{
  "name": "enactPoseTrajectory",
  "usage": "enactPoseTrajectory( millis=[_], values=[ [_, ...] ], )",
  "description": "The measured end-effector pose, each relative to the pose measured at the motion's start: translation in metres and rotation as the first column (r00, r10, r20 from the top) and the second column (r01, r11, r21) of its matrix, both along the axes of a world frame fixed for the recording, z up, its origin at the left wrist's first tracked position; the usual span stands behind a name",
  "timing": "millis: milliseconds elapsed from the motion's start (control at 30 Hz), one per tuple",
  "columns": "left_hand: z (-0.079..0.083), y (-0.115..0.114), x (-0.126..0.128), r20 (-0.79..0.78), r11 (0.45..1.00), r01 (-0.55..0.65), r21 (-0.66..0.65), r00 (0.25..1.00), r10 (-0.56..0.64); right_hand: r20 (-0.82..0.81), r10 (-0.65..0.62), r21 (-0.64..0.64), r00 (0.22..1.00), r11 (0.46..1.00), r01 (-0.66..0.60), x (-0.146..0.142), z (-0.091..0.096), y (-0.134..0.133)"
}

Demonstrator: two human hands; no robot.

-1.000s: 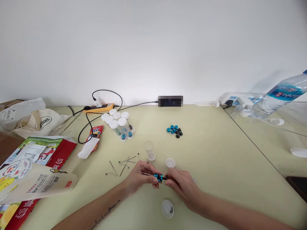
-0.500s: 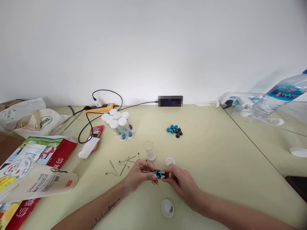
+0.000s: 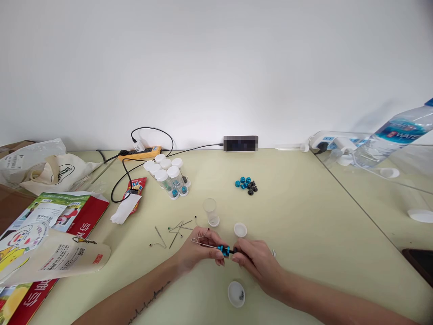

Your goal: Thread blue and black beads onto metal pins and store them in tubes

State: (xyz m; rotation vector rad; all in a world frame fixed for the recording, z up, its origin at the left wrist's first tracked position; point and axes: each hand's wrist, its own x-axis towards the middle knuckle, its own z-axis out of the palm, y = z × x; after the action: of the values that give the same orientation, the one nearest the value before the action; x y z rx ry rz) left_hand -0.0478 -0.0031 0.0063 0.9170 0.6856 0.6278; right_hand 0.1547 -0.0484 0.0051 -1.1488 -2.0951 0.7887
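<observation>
My left hand (image 3: 204,246) is closed on a blue metal spool-like piece (image 3: 223,250), with a thin bent wire (image 3: 204,244) running out of it across the fingers. Against the piece's right end, my right hand (image 3: 255,257) pinches a black knob-like part (image 3: 233,251), mostly covered by the fingers. Behind the hands stands an open clear tube (image 3: 210,208), with a white cap (image 3: 240,229) to its right. Nearer me lies another white cap (image 3: 236,291) with tiny dark bits inside. Several bent wires (image 3: 176,229) lie left of my left hand.
Blue knobs (image 3: 242,181) and black parts (image 3: 251,186) are grouped farther back. White-capped tubes (image 3: 174,174) stand at the left, near a yellow power strip (image 3: 145,152) and its cable. A paper cup (image 3: 72,253) lies far left; a water bottle (image 3: 394,135) leans at the right.
Both hands shift very slightly, and the blue piece sits a little lower and to the right. My right fingers have closed further over the black part. The table items stay put.
</observation>
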Motion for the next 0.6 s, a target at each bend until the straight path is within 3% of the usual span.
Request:
enactPoseTrajectory(
  millis=[167,433,600],
  values=[
    [0.0005,0.0009,-0.0003,-0.024,0.999,-0.038,0.018,0.999,0.038,-0.028,-0.073,0.031,0.997,0.997,0.073,-0.0043,-0.0011,-0.0003],
    [-0.0001,-0.0006,-0.0003,0.003,1.0,0.03,-0.006,1.0,-0.03,0.038,0.028,0.045,0.999,0.999,-0.03,0.0009,0.0006,-0.0006],
    [-0.0012,0.0013,-0.001,0.007,0.999,-0.033,0.016,0.999,0.033,-0.02,-0.055,0.028,0.998,0.998,0.056,-0.0039,0.0013,-0.0005]
  ],
)
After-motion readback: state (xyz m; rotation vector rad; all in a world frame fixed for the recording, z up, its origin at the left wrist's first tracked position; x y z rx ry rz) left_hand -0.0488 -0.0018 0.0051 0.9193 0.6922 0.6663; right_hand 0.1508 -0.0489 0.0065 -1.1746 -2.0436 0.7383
